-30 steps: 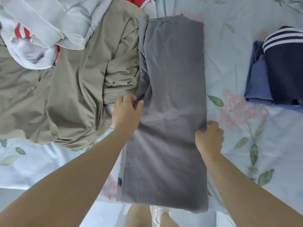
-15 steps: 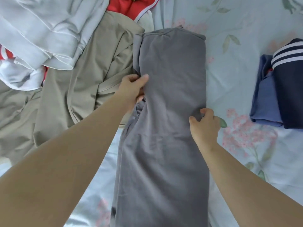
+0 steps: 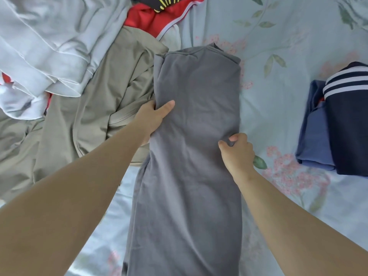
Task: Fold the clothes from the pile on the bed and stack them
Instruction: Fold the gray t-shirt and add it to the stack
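A grey garment (image 3: pixel 191 156), folded into a long narrow strip, lies lengthwise down the middle of the bed. My left hand (image 3: pixel 153 118) grips its left edge about a third of the way down, thumb on top. My right hand (image 3: pixel 237 150) pinches the right edge a little lower, fingers curled around the fabric. The unfolded pile sits to the left: a khaki garment (image 3: pixel 95 120), a pale grey one (image 3: pixel 49 46) and a red one (image 3: pixel 157 18). At the right edge lies the folded stack, navy with white stripes (image 3: pixel 350 124) over a blue piece (image 3: pixel 314 136).
The bed sheet (image 3: pixel 278 46) is light blue with pink flowers and green leaves. Bare sheet shows between the grey garment and the folded stack. A white garment (image 3: pixel 18 102) lies crumpled at the far left.
Both hands have slid farther up the grey garment's edges, away from me. The view has moved closer and tilted toward the head of the bed.
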Tool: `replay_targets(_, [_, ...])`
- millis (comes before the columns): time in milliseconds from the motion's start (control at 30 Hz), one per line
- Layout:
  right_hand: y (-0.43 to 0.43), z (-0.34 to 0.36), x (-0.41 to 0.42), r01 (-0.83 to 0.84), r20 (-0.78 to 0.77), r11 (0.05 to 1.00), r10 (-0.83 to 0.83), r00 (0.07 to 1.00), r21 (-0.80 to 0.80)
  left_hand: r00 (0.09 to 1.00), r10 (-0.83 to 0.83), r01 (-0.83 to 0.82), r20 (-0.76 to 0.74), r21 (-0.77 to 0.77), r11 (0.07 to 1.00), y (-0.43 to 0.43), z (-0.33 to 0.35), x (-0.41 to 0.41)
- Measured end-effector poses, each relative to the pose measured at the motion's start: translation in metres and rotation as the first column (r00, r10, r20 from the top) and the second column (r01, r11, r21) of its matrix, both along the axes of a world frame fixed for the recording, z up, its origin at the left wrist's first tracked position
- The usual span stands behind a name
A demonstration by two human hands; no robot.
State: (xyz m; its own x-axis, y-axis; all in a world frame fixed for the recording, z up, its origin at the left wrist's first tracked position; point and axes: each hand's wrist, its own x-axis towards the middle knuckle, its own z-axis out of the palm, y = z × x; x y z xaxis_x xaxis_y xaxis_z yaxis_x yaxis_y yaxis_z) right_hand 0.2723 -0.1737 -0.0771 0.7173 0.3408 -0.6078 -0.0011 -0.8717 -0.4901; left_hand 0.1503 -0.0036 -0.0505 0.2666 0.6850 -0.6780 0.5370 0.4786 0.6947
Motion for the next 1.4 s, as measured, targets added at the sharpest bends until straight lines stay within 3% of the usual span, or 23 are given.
replay_targets(100, [0.004, -0.001, 0.006, 0.002, 0.044, 1.0, -0.002, 0.999, -0.001, 0.997, 0.042, -0.034, -0.063, 0.118, 0.992, 0.008, -0.003, 0.01])
replay_targets(233, [0.025, -0.002, 0.028, -0.006, 0.132, 0.999, 0.0, 0.991, 0.049, 0.992, 0.128, -0.129, 0.022, 0.074, 0.989, 0.018, -0.005, 0.029])
replay_targets(333, [0.056, -0.006, 0.054, -0.018, 0.168, 0.99, -0.005, 0.986, 0.137, 0.996, 0.079, -0.06, -0.036, 0.373, 0.926, 0.029, -0.007, 0.037])
replay_targets(400, [0.081, -0.009, 0.073, 0.008, 0.135, 0.975, -0.039, 0.99, 0.224, 0.995, 0.057, -0.013, -0.076, 0.488, 0.873, 0.034, -0.01, 0.038])
replay_targets(567, [0.131, -0.011, 0.109, -0.017, 0.028, 0.931, 0.008, 1.0, 0.366, 0.997, 0.043, -0.016, -0.067, 0.366, 0.931, 0.057, -0.019, 0.041])
replay_targets(733, [0.153, 0.014, 0.137, 0.155, -0.262, 0.876, -0.034, 0.964, 0.457, 0.996, 0.088, -0.084, 0.002, 0.316, 0.945, 0.065, -0.021, 0.041])
replay_targets(900, [0.171, 0.019, 0.157, 0.207, -0.165, 0.838, -0.141, 0.976, 0.504, 0.997, 0.027, 0.004, -0.076, 0.377, 0.926, 0.069, -0.024, 0.043])
replay_targets(1033, [0.172, 0.01, 0.161, 0.221, 0.077, 0.782, -0.324, 0.943, 0.583, 0.974, 0.078, 0.045, -0.213, 0.521, 0.853, 0.062, -0.02, 0.041])
replay_targets(1133, [0.15, -0.003, 0.141, 0.254, 0.017, 0.824, -0.304, 0.952, 0.506, 0.954, 0.157, 0.017, -0.257, 0.566, 0.824, 0.049, -0.018, 0.039])
replay_targets(1233, [0.119, -0.019, 0.115, 0.033, -0.002, 0.965, -0.034, 0.999, 0.261, 0.945, 0.112, 0.044, -0.308, 0.457, 0.888, 0.044, -0.018, 0.044])
replay_targets(1400, [0.118, -0.017, 0.124, 0.188, -0.128, 0.902, -0.149, 0.981, 0.389, 0.991, 0.123, -0.103, -0.059, 0.264, 0.959, 0.063, -0.013, 0.047])
